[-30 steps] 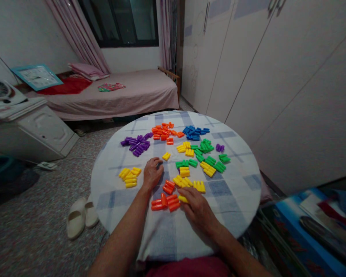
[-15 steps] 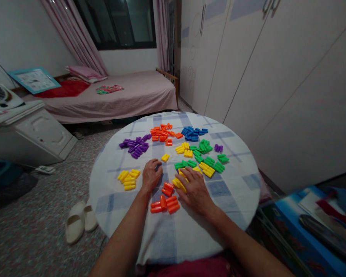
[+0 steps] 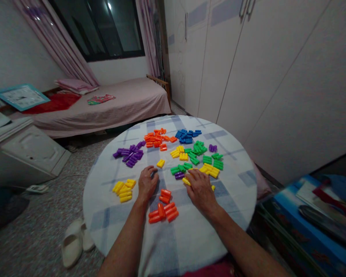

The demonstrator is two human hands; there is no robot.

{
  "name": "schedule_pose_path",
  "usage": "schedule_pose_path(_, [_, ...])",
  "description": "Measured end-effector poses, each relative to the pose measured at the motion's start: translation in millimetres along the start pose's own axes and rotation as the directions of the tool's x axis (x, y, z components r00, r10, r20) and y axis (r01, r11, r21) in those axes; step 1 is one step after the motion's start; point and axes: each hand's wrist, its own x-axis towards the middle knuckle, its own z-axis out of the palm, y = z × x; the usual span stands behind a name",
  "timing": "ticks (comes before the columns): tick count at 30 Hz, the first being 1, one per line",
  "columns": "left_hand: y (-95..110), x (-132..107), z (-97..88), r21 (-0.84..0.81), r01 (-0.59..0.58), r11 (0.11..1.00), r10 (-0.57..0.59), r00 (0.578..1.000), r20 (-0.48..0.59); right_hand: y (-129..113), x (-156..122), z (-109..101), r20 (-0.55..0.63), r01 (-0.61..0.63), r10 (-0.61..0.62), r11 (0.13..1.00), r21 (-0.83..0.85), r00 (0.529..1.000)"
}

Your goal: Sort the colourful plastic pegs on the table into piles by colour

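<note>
My right hand (image 3: 201, 187) lies palm down with its fingers stretched over several yellow plastic building pieces (image 3: 186, 181), which stick out from under it. A purple piece (image 3: 179, 175) sits just left of its fingertips, beside green pieces (image 3: 181, 168). More yellow pieces (image 3: 210, 170) lie by its far side. My left hand (image 3: 148, 182) rests on the cloth with bent fingers and a thumb held apart, holding nothing. Close to it are a lone yellow piece (image 3: 160, 163), a yellow group (image 3: 124, 190) to the left, and orange pieces (image 3: 163, 212) between my forearms.
Purple (image 3: 129, 154), orange (image 3: 155, 138), blue (image 3: 187, 135) and green (image 3: 200, 148) piles lie along the far side of the round table (image 3: 109, 227). A small purple group (image 3: 212, 148) is at right. Beyond stand a bed (image 3: 127, 100) and a wardrobe (image 3: 256, 77).
My right hand has shifted right, pushing yellow pieces along the cloth. A purple piece shows where the hand and yellow pieces were. My left hand stays near its place; the camera view has tilted and turned.
</note>
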Motion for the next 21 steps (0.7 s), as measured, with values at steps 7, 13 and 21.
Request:
schedule_pose_path(7, [2.3, 0.7, -4.8, -0.151, 0.022, 0.988, -0.055, 0.974, -0.218, -2.3, -1.4, 1.9, -0.034, -0.01, 0.012, 0.999, 0.051, 0.999])
schedule_pose_path(13, [7.7, -0.4, -10.3, -0.287, 0.21, 0.935, -0.266, 0.949, -0.172, -2.0, -0.7, -1.3, -0.027, -0.024, 0.026, 0.997, 0.079, 0.999])
schedule_pose_path(21, [9.3, -0.7, -9.0, -0.353, 0.286, 0.891, -0.339, 0.936, -0.096, 0.0, -0.9, -1.9, -0.023, -0.012, 0.014, 0.996, 0.09, 1.0])
